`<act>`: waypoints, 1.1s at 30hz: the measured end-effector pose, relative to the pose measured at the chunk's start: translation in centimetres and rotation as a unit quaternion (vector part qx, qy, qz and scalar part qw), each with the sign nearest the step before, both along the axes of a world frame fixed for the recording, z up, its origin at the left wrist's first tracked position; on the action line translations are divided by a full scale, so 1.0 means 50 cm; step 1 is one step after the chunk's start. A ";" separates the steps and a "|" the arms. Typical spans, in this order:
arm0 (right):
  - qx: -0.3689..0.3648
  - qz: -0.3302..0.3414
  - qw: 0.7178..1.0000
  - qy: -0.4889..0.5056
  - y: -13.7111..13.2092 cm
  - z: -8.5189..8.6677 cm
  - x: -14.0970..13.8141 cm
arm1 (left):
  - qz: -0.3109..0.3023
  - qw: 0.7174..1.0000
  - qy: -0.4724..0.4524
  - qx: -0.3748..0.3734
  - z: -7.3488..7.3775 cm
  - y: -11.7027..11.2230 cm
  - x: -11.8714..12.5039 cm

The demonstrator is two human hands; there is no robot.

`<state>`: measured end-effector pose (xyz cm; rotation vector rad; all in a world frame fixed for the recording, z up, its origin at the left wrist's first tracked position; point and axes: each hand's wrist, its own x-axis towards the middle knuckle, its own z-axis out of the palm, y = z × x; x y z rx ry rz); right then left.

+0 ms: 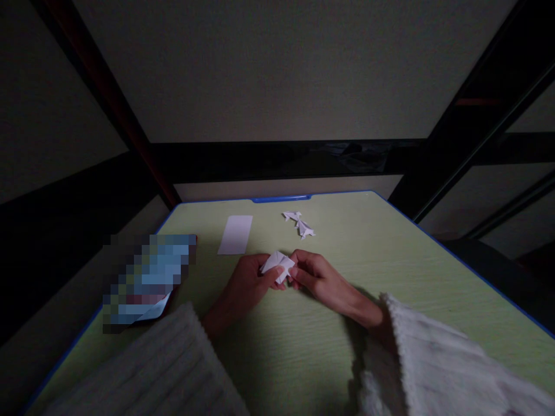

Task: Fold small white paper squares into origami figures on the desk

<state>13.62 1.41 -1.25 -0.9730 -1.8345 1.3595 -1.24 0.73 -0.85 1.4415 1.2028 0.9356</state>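
Note:
Between my two hands, a little above the table, is a small piece of folded white paper [277, 264] with creases and pointed corners. My left hand [249, 283] grips its left side, the thumb lying across the front. At the right corner my right hand [314, 274] pinches the paper between thumb and fingers. Fingertips of both hands are partly hidden behind it. Just beyond my hands lie folded white paper figures [302, 225] with pointed limbs, touching one another. A flat white sheet of paper [236, 234] rests to their left.
The light green table [390, 260] has a blue edge and a blue handle-like strip [281, 199] at its far side. A tablet-like device [151, 283], its screen blurred out, lies at the left. Pale wall panels with dark beams stand behind.

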 end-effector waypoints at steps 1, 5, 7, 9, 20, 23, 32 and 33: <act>-0.013 0.013 1.000 0.021 0.000 0.001 0.001 | -0.018 0.999 -0.028 -0.016 -0.002 0.003 -0.003; -0.067 0.054 0.991 0.103 0.001 0.006 0.002 | -0.082 0.990 -0.104 -0.051 -0.006 0.008 -0.014; -0.087 0.061 0.986 0.131 0.002 0.007 0.003 | -0.093 0.986 -0.126 -0.061 -0.006 0.008 -0.016; -0.095 0.055 0.982 0.152 0.004 0.007 0.003 | -0.092 0.984 -0.136 -0.067 -0.004 0.007 -0.015; -0.093 0.087 0.987 0.100 0.004 0.011 0.004 | -0.094 0.987 -0.110 -0.072 0.000 0.005 -0.004; -0.118 0.097 0.981 0.116 0.004 0.013 0.003 | -0.104 0.987 -0.102 -0.067 -0.002 0.004 -0.006; -0.187 0.139 0.942 0.241 -0.006 0.009 0.000 | -0.156 0.967 -0.195 -0.047 -0.011 -0.013 -0.006; -0.191 0.138 0.939 0.252 -0.006 0.007 -0.001 | -0.153 0.964 -0.210 -0.050 -0.013 -0.013 -0.004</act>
